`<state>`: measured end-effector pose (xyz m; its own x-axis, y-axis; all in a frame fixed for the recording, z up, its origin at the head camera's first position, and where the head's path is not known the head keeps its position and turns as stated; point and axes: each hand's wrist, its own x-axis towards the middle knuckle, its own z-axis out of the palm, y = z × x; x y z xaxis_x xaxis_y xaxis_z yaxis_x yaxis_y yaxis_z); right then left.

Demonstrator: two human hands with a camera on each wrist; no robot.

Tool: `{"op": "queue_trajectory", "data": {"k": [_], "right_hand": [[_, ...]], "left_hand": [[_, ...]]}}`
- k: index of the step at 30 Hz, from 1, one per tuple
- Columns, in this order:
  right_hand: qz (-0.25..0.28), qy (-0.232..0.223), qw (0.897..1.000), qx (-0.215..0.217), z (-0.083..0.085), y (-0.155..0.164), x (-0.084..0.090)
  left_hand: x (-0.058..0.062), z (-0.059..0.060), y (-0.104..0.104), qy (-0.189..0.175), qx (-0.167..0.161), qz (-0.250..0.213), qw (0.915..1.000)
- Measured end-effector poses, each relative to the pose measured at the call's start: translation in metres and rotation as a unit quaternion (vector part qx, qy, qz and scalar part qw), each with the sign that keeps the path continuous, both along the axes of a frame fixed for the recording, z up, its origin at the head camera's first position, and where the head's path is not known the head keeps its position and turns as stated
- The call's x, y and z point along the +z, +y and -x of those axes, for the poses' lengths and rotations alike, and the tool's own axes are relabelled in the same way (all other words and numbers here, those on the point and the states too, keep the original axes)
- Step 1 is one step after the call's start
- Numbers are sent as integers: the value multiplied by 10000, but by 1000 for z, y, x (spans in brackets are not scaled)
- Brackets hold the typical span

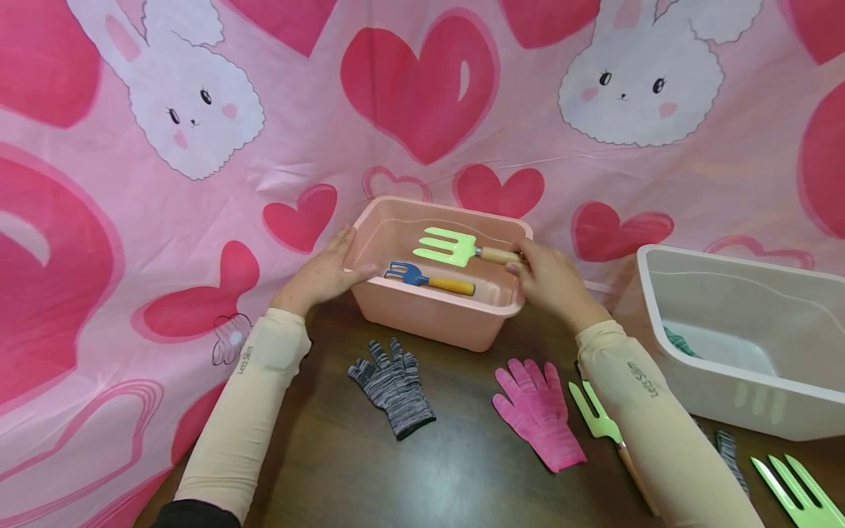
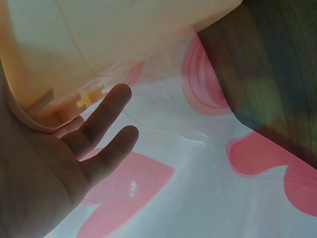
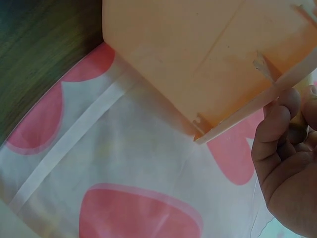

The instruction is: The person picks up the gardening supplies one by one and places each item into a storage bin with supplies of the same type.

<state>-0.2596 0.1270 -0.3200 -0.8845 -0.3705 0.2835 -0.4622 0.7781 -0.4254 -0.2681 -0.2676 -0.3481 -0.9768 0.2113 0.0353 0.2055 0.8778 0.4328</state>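
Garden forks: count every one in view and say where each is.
4. A green fork held by the right hand over the pink tub, a blue fork inside it, two green ones on the table. Others may be hidden.

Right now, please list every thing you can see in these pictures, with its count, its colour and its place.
pink plastic tub: 1, pink, on the table's far part, between both hands.
light green garden fork with wooden handle: 1, over the tub, handle in the right hand.
blue garden fork with yellow handle: 1, lying inside the tub.
grey striped knit glove: 1, on the table before the tub.
pink knit glove: 1, right of the grey one.
other green forks: 2, near the right forearm and at the lower right corner.
white plastic tub: 1, at right.
pink cloth with hearts and rabbits: 1, behind.
left hand: on the tub's left rim.
right hand: pinches the fork's handle.
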Motion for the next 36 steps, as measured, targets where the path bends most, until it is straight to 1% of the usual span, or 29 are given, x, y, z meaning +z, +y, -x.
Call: {"op": "queue_trajectory", "data": {"k": [4,15,21,24,32,36], "right_hand": [[-2,-55,10000,7,2,-2,1],[-31,116,9996,238,9,-9,12],[-92,12,9997,212,13,-13,16],[-105,32,9997,210,15,-15,17],[-215,-54,9996,201,21,-19,26],[-274,-4,9995,173,24,-21,29]], "left_hand": [[0,0,0,-43,46,-10,10000],[-1,-1,0,-57,98,-49,9999],[-1,-1,0,-22,96,-60,9999],[0,-1,0,-3,89,-80,9999],[-1,0,1,-58,112,-106,9999],[-1,0,0,-50,104,-99,9999]]}}
